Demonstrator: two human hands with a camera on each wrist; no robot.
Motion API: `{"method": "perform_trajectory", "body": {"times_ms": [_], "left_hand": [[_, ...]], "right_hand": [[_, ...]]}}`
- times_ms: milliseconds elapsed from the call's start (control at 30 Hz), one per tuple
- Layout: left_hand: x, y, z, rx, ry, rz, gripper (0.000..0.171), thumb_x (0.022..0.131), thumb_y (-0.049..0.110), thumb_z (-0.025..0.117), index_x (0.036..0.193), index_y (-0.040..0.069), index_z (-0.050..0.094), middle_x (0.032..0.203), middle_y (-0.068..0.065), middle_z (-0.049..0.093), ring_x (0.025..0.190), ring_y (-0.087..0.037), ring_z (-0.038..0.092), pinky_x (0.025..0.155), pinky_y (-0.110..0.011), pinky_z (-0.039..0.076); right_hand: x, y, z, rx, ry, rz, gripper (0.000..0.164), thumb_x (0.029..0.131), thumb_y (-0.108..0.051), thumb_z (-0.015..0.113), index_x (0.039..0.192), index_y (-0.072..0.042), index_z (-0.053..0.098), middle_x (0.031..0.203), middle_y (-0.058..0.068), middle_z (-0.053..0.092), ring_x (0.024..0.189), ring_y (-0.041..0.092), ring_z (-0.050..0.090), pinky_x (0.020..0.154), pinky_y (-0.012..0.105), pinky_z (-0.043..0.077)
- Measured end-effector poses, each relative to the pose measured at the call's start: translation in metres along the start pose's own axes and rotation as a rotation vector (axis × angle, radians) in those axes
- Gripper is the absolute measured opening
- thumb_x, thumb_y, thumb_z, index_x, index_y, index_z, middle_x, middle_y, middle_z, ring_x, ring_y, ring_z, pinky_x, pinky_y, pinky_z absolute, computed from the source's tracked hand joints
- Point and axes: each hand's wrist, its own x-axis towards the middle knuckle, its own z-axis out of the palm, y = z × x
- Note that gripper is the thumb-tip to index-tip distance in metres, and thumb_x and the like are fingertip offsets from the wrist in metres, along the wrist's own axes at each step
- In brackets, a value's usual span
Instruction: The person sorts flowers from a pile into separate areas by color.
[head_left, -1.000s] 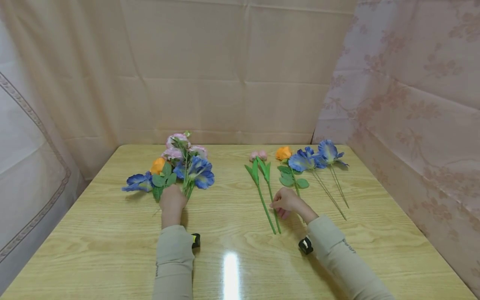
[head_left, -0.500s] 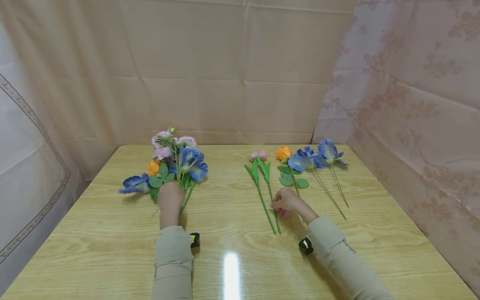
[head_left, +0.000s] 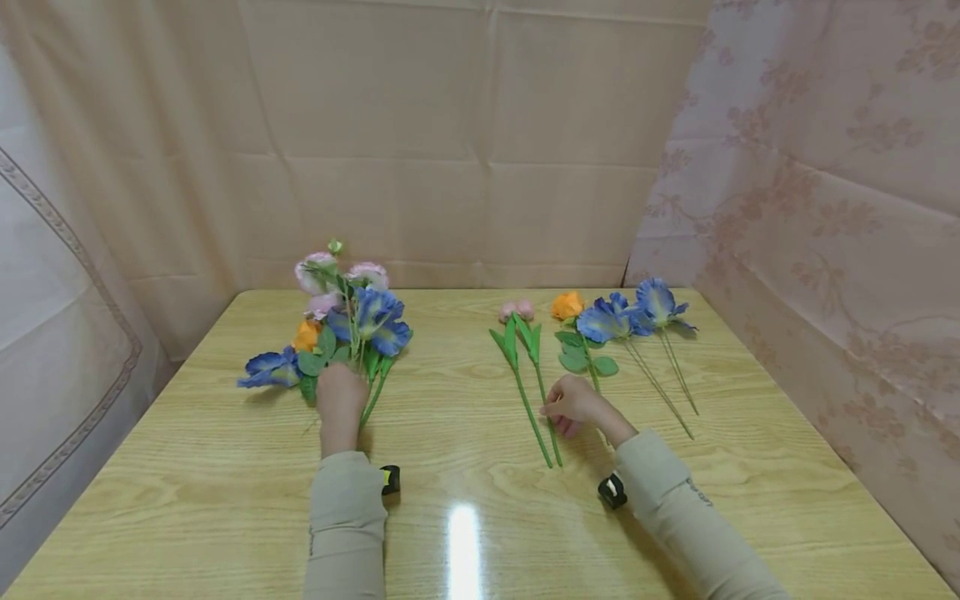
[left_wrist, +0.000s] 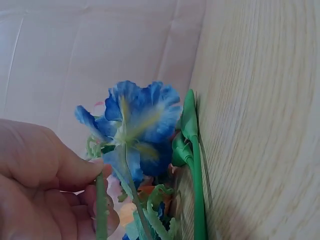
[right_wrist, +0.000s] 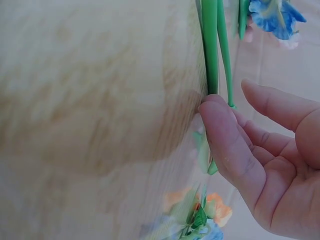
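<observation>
My left hand [head_left: 342, 404] is over the left bunch of artificial flowers. In the left wrist view, its thumb and fingers pinch a green flower stem [left_wrist: 101, 210]; the bloom it belongs to cannot be made out. Pink-white flowers [head_left: 367, 275] rise beyond the hand, with a blue flower [head_left: 381, 323] in front of them. To the left lie an orange flower [head_left: 306, 335] and another blue flower [head_left: 270, 368]. My right hand [head_left: 576, 402] rests by two pink tulips [head_left: 511, 343]. In the right wrist view its thumb stands apart from loosely bent fingers, whose tips are close to the green tulip stems [right_wrist: 210, 50].
Right of the tulips lie an orange flower [head_left: 567, 306] with green leaves and two blue flowers [head_left: 657, 305] on thin stems. Green tulip buds [left_wrist: 188, 117] lie low on the wooden table [head_left: 225, 508]. A beige curtain [head_left: 480, 167] hangs behind the table's far edge.
My left hand has shifted slightly left. The pink-white flowers and the nearby blue flower have moved left and upward, the pink ones rising most. My right hand and the right-side flowers have stayed put.
</observation>
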Motion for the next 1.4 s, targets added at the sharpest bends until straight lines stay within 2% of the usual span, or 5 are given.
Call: {"method": "perform_trajectory", "body": {"times_ms": [167, 367, 867, 1167, 1400], "left_hand": [[0.0, -0.001, 0.003, -0.051, 0.008, -0.004, 0.013, 0.08, -0.006, 0.041, 0.084, -0.014, 0.05, 0.086, -0.035, 0.052, 0.085, -0.05, 0.051, 0.072, -0.054, 0.042], [0.0, -0.002, 0.006, -0.11, 0.017, -0.009, 0.01, 0.085, -0.004, 0.041, 0.088, -0.012, 0.047, 0.082, -0.033, 0.052, 0.081, -0.05, 0.051, 0.067, -0.054, 0.042], [0.001, -0.001, 0.011, -0.2, 0.224, -0.025, 0.01, 0.085, -0.001, 0.057, 0.088, -0.007, 0.05, 0.081, -0.026, 0.055, 0.078, -0.043, 0.053, 0.062, -0.047, 0.042], [0.005, 0.001, 0.014, -0.308, 0.344, -0.056, 0.03, 0.097, 0.022, 0.038, 0.096, -0.008, 0.044, 0.077, -0.03, 0.053, 0.072, -0.046, 0.054, 0.057, -0.051, 0.04], [0.007, 0.004, 0.013, -0.275, 0.342, -0.074, 0.028, 0.098, 0.012, 0.031, 0.097, -0.011, 0.048, 0.081, -0.032, 0.053, 0.078, -0.048, 0.053, 0.062, -0.053, 0.042]], "right_hand": [[-0.001, -0.001, 0.001, -0.017, 0.011, -0.002, 0.015, 0.084, -0.007, 0.062, 0.073, 0.004, 0.061, 0.058, 0.01, 0.057, 0.048, 0.021, 0.059, 0.046, 0.033, 0.05], [0.0, 0.001, 0.001, -0.008, 0.005, 0.012, 0.013, 0.084, -0.007, 0.061, 0.076, 0.004, 0.06, 0.061, 0.011, 0.058, 0.049, 0.021, 0.059, 0.047, 0.033, 0.05], [0.001, -0.002, 0.0, -0.044, 0.017, 0.019, 0.014, 0.083, -0.006, 0.061, 0.073, 0.004, 0.06, 0.058, 0.01, 0.057, 0.048, 0.021, 0.059, 0.046, 0.033, 0.05], [0.001, -0.002, 0.001, -0.044, 0.017, 0.003, 0.014, 0.083, -0.006, 0.062, 0.074, 0.004, 0.06, 0.058, 0.01, 0.057, 0.048, 0.021, 0.06, 0.046, 0.032, 0.05], [0.001, -0.002, 0.001, -0.041, 0.016, -0.011, 0.015, 0.083, -0.006, 0.061, 0.073, 0.004, 0.06, 0.058, 0.01, 0.057, 0.048, 0.021, 0.06, 0.045, 0.032, 0.05]]}}
